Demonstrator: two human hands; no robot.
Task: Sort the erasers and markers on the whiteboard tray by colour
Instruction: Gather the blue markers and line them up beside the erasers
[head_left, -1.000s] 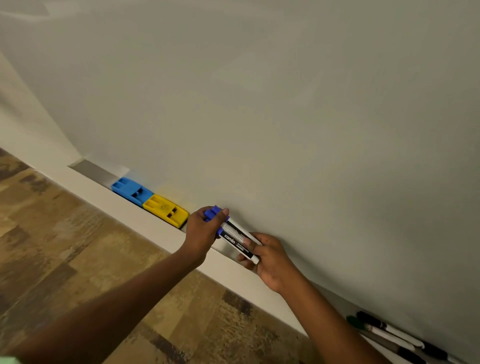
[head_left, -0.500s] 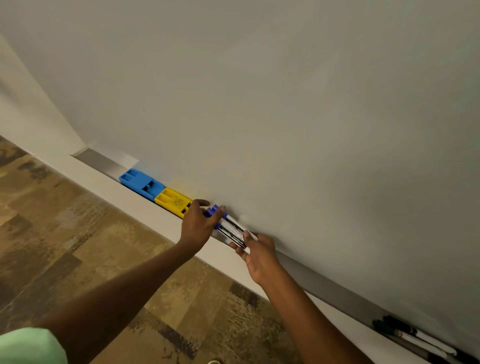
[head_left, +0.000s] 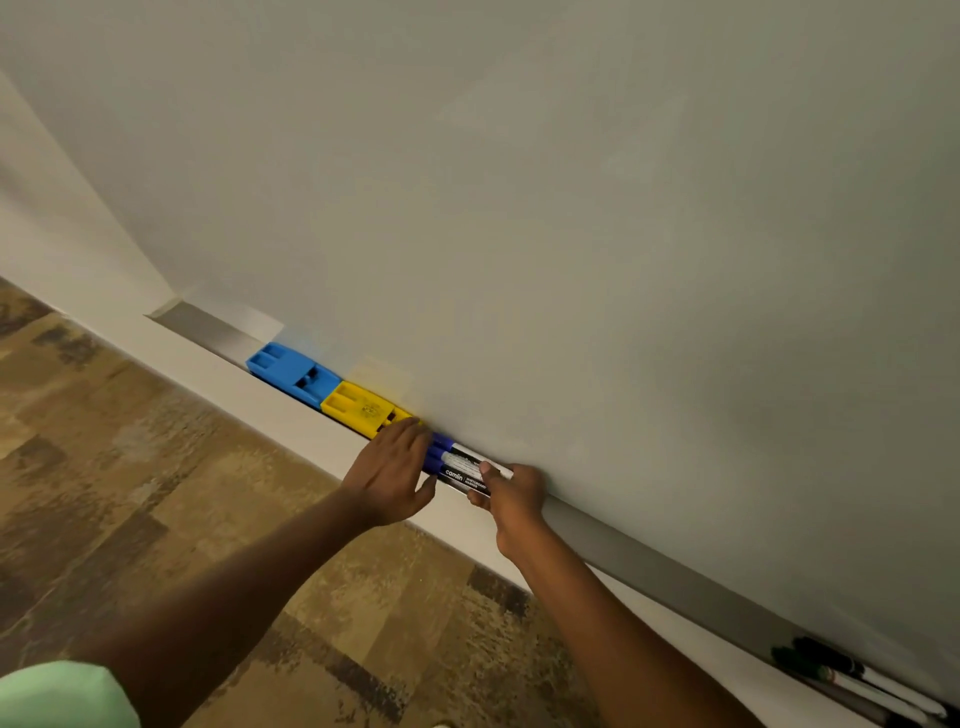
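Three blue-capped markers (head_left: 460, 467) lie side by side on the grey whiteboard tray (head_left: 649, 566), just right of a yellow eraser (head_left: 358, 405). A blue eraser (head_left: 293, 373) sits to the left of the yellow one, touching it. My left hand (head_left: 392, 473) has straight fingers laid over the blue caps, reaching the yellow eraser's right end. My right hand (head_left: 514, 499) pinches the markers' white tail ends between thumb and curled fingers.
A bunch of dark-capped markers (head_left: 841, 675), black and green, lies at the tray's far right end. The whiteboard (head_left: 571, 208) rises directly behind the tray. A white ledge (head_left: 291, 415) runs along the tray's front, with patterned brown floor (head_left: 130, 493) below.
Both hands carried the blue markers left and down onto the tray beside the yellow eraser. My left hand went from gripping the caps to straight fingers over them.
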